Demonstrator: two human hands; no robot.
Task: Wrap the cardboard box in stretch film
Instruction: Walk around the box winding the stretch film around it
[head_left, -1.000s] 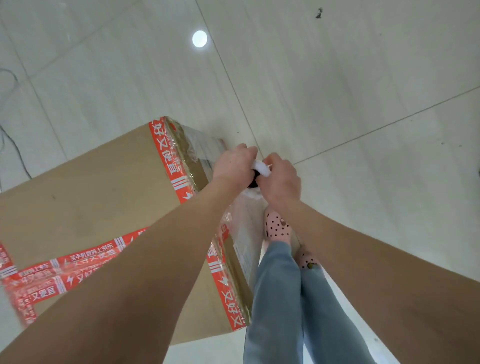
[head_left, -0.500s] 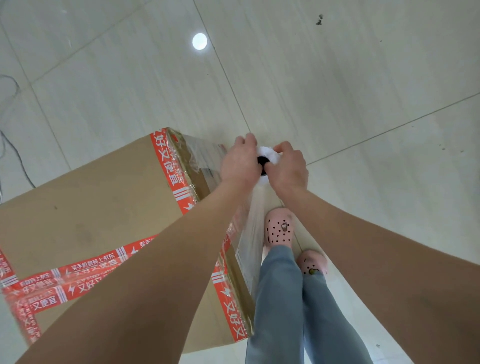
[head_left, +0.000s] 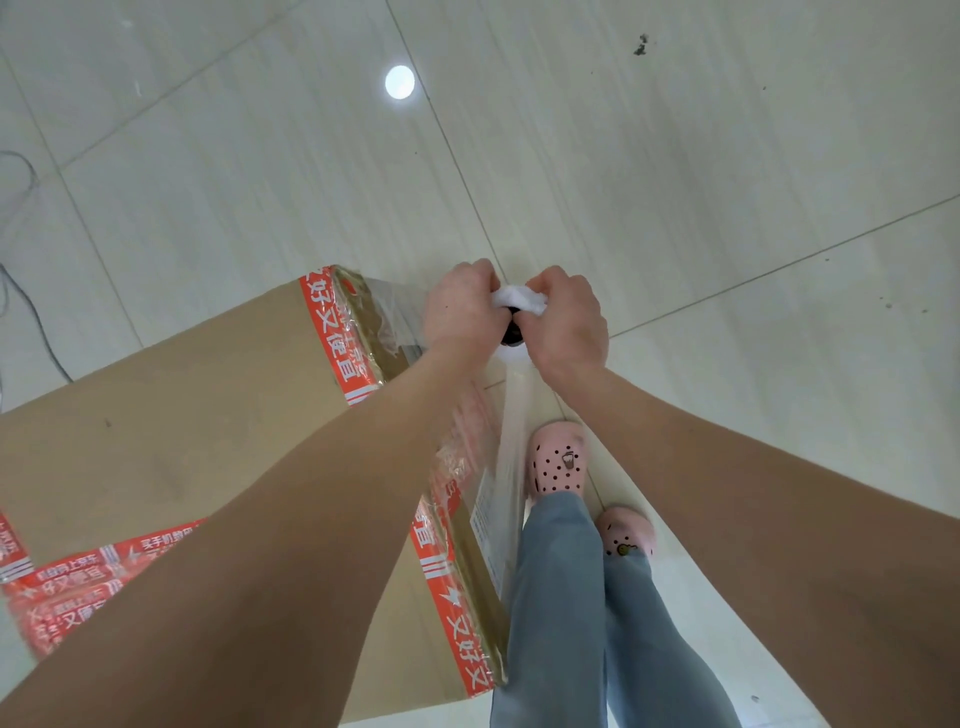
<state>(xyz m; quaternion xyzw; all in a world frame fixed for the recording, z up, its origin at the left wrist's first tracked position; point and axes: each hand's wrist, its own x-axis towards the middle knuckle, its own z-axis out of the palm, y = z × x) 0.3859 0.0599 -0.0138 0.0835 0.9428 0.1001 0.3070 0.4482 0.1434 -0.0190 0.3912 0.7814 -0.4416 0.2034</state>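
**Both hands on the roll at the box's far corner**

Head view: the left hand (head_left: 462, 312) and right hand (head_left: 566, 322) are each closed around the top of the stretch film roll (head_left: 519, 306), fists touching it from either side. The roll stands upright, its long axis running down toward the floor (head_left: 675, 182). The cardboard box (head_left: 182, 426) sits on the floor to the left of the grip, nearer the left hand, its right side face already glossy with film (head_left: 506, 467) stretched back along it toward the person's legs. The far corner lies just left of the roll, so the next pass, I judge, swings left around it.
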